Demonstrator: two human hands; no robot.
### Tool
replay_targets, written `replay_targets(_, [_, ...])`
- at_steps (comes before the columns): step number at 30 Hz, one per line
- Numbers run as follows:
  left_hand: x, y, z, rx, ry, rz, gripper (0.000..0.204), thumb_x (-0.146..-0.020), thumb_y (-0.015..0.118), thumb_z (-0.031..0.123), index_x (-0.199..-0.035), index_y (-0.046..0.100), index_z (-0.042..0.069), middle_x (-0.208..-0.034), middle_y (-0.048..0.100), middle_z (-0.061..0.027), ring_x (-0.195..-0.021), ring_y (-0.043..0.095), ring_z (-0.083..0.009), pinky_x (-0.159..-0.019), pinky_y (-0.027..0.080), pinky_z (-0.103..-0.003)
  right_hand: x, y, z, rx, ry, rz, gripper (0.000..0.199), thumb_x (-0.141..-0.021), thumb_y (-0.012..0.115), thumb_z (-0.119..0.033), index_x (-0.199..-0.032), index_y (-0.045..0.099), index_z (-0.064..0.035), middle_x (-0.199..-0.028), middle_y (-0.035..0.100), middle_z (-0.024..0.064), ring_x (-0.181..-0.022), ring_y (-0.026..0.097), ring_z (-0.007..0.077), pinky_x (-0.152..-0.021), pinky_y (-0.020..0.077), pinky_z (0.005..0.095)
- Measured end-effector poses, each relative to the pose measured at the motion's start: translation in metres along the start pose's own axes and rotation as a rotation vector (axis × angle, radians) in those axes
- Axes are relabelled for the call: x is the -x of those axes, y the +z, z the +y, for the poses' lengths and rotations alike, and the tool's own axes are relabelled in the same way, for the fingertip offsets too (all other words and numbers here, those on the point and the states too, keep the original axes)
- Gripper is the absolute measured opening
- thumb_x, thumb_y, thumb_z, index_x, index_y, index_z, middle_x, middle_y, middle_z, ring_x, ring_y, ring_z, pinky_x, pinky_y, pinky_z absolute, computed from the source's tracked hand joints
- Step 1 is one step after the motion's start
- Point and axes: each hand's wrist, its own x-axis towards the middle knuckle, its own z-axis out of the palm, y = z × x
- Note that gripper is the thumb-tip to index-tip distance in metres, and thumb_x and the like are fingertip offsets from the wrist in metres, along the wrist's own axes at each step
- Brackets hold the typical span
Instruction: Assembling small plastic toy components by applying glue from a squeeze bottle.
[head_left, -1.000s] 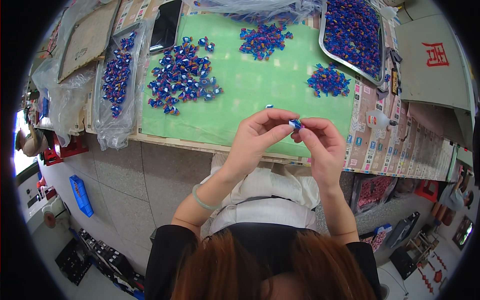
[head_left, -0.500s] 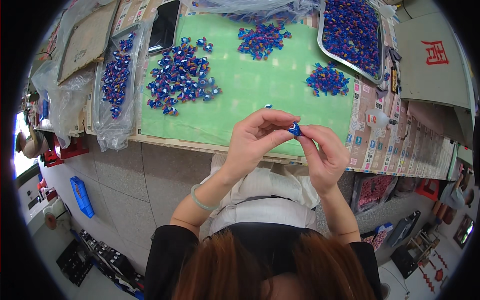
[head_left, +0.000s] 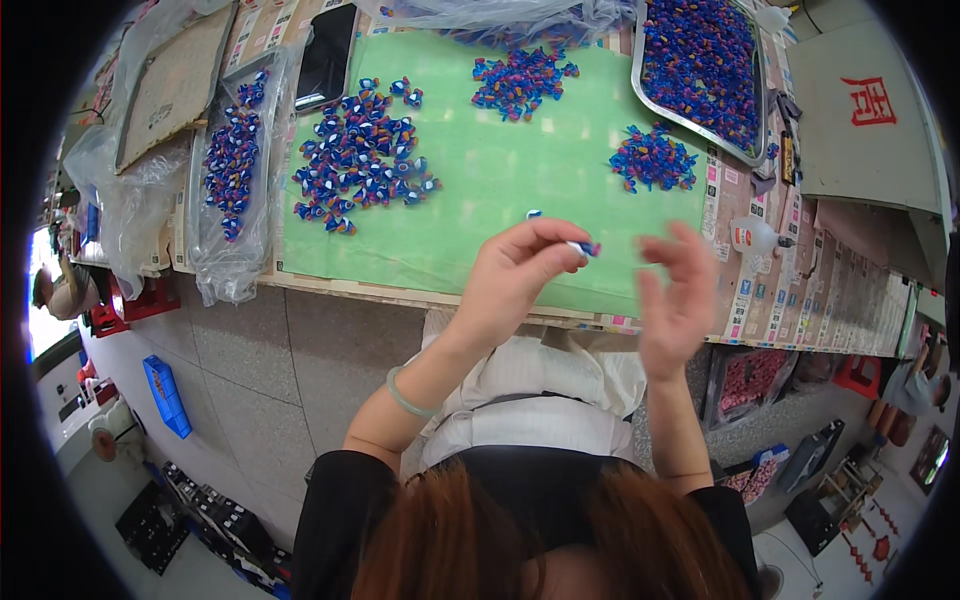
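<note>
Over the front part of the green cloth (head_left: 480,200), my left hand (head_left: 510,275) pinches a small blue-and-white plastic piece (head_left: 583,249) with a reddish tip between thumb and fingertips. My right hand (head_left: 680,300) is to its right, apart from the piece, blurred, with thumb and fingers spread and nothing visible in them. Just beyond the left hand lies one loose blue-and-white piece (head_left: 534,214). A large heap of similar pieces (head_left: 360,150) covers the left of the cloth. Toward the back sits a pile of blue-and-red pieces (head_left: 520,82), and a smaller blue pile (head_left: 652,158) lies at right.
A metal tray (head_left: 640,85) full of small blue-and-red pieces stands back right. At left, a plastic-lined tray (head_left: 195,190) holds more pieces beside a phone (head_left: 325,58). A small squeeze bottle (head_left: 752,236) lies right of the cloth. Clear plastic (head_left: 500,12) covers pieces at the back.
My right hand has let go of the small piece and moved away to the right, its fingers spreading. The piece stays in my left hand, turned so its reddish tip shows.
</note>
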Motion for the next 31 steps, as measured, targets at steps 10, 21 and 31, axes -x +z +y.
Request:
replay_targets(10, [-0.003,-0.012,-0.003,0.586,-0.249,-0.058,0.014,-0.083,0.049,0.01,-0.094,0.051,0.002,-0.088,0.056,-0.0082,-0.074,0.055,-0.0118,-0.067,0.046,-0.022,-0.03,-0.089,0.118,0.0,0.166,0.548,0.037,-0.078,0.055,-0.007,-0.109,0.037,0.0025,-0.103,0.047,0.0108,-0.096,0.048,0.019,-0.084,0.0377,0.0293])
replay_targets(21, [-0.005,-0.014,0.001,0.424,-0.333,0.229,0.022,-0.081,0.049,0.007,-0.102,0.05,-0.001,-0.085,0.057,-0.0062,-0.076,0.055,-0.0109,-0.067,0.046,-0.021,-0.009,-0.053,0.029,-0.628,0.498,0.097,0.028,-0.075,0.055,-0.006,-0.1,0.044,-0.0001,-0.092,0.052,0.0105,-0.082,0.053,0.0192,-0.065,0.0437,0.0272])
replay_targets(31, [-0.002,-0.022,-0.004,0.386,-0.315,0.184,0.027,-0.08,0.052,0.007,-0.106,0.049,0.0,-0.088,0.057,-0.0067,-0.078,0.055,-0.0119,-0.07,0.046,-0.021,-0.005,-0.013,-0.011,-0.374,0.164,0.012,0.039,-0.067,0.066,-0.008,-0.1,0.045,-0.0029,-0.099,0.048,0.0076,-0.089,0.046,0.0146,-0.08,0.0345,0.0261])
